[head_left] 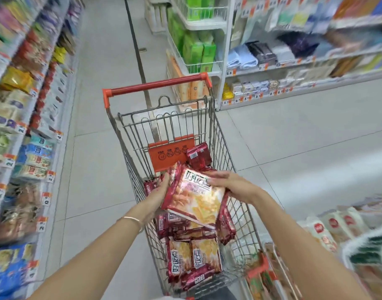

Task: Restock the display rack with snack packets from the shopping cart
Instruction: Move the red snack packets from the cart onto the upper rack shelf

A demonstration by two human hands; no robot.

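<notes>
A wire shopping cart (223, 135) with a red handle stands in the aisle below me. Several red snack packets (194, 254) lie inside it. Over the cart I hold a small stack of the same red and yellow snack packets (196, 198). My left hand (158, 193) grips the stack's left edge from below. My right hand (231, 185) lies across its upper right corner, fingers over the top and thumb hidden. A snack display rack (23, 131) runs along the left side, blurred.
White shelves (294, 68) with towels and boxed goods stand at the right rear, with a wire rack of green packs (198, 48) beside them. More packets sit on a low display (328, 230) at the lower right. Grey tiled floor (94, 148) lies left of the cart.
</notes>
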